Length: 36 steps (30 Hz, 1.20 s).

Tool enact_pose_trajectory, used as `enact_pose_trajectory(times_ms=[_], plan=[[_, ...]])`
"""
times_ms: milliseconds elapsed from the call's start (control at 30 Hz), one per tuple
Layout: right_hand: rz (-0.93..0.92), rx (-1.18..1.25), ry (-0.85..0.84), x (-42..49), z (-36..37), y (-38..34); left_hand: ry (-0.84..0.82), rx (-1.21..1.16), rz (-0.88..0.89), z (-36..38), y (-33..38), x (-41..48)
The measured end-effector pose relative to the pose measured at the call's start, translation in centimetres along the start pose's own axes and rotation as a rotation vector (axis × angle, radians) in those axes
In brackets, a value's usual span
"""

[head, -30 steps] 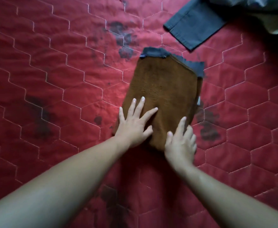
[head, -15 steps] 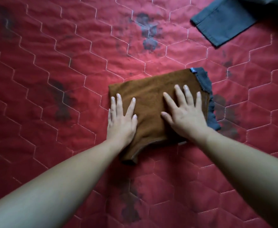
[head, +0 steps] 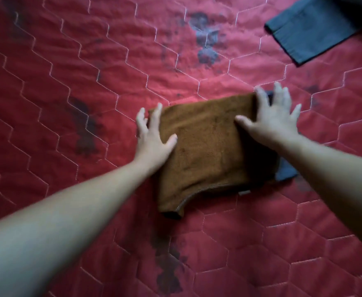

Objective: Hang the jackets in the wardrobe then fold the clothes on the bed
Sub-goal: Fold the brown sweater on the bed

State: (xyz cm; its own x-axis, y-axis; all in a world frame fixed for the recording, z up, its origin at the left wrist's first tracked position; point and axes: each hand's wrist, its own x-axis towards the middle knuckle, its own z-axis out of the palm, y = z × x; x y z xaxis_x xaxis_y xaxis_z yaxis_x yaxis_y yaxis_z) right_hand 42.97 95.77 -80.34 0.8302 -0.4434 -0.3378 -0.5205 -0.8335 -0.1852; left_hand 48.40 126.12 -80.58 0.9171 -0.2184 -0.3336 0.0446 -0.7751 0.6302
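In the head view a folded brown fleece garment [head: 210, 151] lies flat on the bed's red quilted cover [head: 68, 82], which is stitched in pale hexagon lines and marked with dark blotches. The left hand [head: 152, 136] rests on the garment's left edge, its fingers [head: 156, 114] straight and spread apart: the thumb lies on the brown pile, and the other fingertips reach past the far left corner onto the cover. The right hand [head: 274, 118] presses flat on the garment's far right corner, its fingers [head: 261, 97] also splayed wide and gripping nothing. Both hands are slightly blurred. The garment forms a rough rectangle with a soft, nappy surface and a curved seamed edge along its near side. A grey ribbed layer [head: 285, 171] shows from under its right side, and a small pale label [head: 244, 192] sticks out at its near edge. Well beyond the garment's far right corner lies a smooth dark grey cloth [head: 310, 28], flat, with a hemmed end.
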Motion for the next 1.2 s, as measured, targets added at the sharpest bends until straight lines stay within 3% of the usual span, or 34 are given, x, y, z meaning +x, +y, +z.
enact_pose_trajectory(times_ms=[100, 233, 300, 367, 433, 700, 1100, 1200], plan=[[0.273, 0.33, -0.054, 1.9, -1.6, 0.6, 0.024, -0.284, -0.304, -1.6, 0.6, 2.3], [0.506, 0.747, -0.119, -1.0, -2.1, 2.1, -0.146, -0.496, -0.496, -1.8, -0.4, 0.6], [0.617, 0.991, -0.376, -2.7, -2.6, 3.4, -0.291, -0.568, -0.577, -2.0, -1.1, -0.8], [0.633, 1.076, -0.645, -4.7, -3.1, 4.4, -0.399, -0.648, -0.63, -2.1, -1.5, -2.2], [0.619, 1.114, -0.756, -6.8, -3.1, 4.9, -0.417, -0.699, -0.649, -2.3, -1.8, -3.6], [0.648, 1.418, -0.701, -14.2, -5.6, 2.8, -0.498, -0.828, -0.662, -6.3, -0.8, -8.2], [0.693, 1.385, -0.686, -24.8, -18.6, -5.4, -0.489, -0.833, -0.572, -21.9, 4.6, -16.0], [0.573, 1.415, -0.518, -27.9, -22.1, -6.5, -0.429, -0.809, -0.546, -25.6, 6.6, -18.9]])
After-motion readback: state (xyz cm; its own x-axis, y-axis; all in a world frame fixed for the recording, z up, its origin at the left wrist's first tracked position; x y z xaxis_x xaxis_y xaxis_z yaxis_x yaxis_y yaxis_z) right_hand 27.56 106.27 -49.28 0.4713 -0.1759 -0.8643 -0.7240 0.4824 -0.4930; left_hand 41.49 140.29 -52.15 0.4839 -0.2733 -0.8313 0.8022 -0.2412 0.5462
